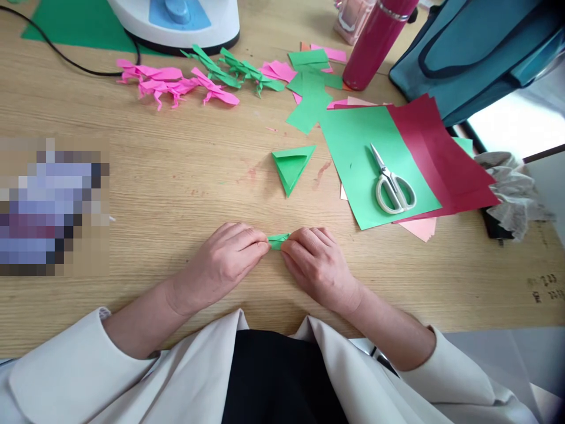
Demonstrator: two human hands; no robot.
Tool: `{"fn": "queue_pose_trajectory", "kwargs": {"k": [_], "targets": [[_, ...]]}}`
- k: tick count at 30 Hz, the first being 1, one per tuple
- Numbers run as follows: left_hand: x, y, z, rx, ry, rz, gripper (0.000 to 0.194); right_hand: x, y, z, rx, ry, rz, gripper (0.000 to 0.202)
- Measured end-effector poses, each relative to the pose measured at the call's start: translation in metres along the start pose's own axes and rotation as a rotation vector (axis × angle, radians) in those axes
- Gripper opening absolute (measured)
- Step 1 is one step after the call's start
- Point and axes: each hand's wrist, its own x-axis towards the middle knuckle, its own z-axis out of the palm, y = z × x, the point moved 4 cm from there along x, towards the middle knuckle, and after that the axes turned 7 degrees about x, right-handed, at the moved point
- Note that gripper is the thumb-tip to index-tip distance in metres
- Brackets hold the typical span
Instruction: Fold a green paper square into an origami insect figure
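A small folded piece of green paper (278,241) is pinched between my two hands, low over the table near its front edge. My left hand (225,259) grips its left end with closed fingers. At the right end, the fingers of my right hand (318,265) are closed on the same paper. Only the short middle stretch of the piece shows; its ends are hidden by my fingers. Just beyond my hands lies a folded green paper triangle (291,169) with its point toward me.
White-handled scissors (394,188) rest on a green sheet (353,159) over red sheets (435,153). Folded pink figures (163,82) and green figures (247,70) lie at the back, beside a red bottle (375,44). A blurred object (48,212) is at left.
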Motion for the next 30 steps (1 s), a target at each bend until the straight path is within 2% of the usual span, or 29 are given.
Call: {"fn": "queue_pose_trajectory", "kwargs": {"k": [4,16,24,30], "targets": [[0.001,0.001,-0.001,0.006,-0.003,-0.014,0.014,-0.001,0.000,0.001,-0.013,0.014,0.005,0.020],[-0.001,-0.009,0.002,-0.026,-0.036,-0.172,0.015,0.004,0.003,0.002,0.044,0.043,0.076,0.021],[-0.003,-0.020,-0.003,-0.168,-0.038,-0.277,0.011,0.007,0.005,0.002,0.135,0.026,0.153,0.015],[-0.001,-0.021,-0.003,-0.219,-0.069,-0.319,0.012,0.007,0.006,0.001,0.157,0.026,0.168,0.014]]}}
